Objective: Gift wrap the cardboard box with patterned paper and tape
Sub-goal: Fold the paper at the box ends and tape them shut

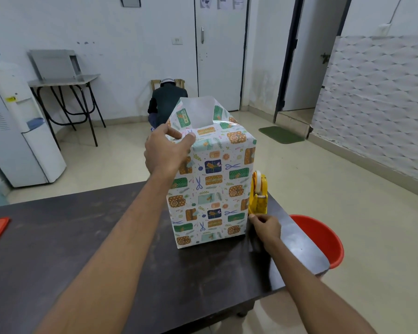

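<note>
The left hand (165, 150) curls over the top near corner of the wrapped box (210, 189), gripping it. The right hand (266, 226), fingers curled, pinches at the near end of the yellow tape dispenser (258, 196) just beside the box. The box stands upright on the dark surface (106, 249), its top paper flap (198, 114) standing up. A red bucket (321, 235) sits beyond the surface's right edge.

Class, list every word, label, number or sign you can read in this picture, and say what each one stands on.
No text here can be read.
The sheets on the door: print too blurred.
The yellow sticker on the water dispenser: too small.
The patterned paper: pictures only, no legible words.
The tape dispenser: no marking shows.
</note>
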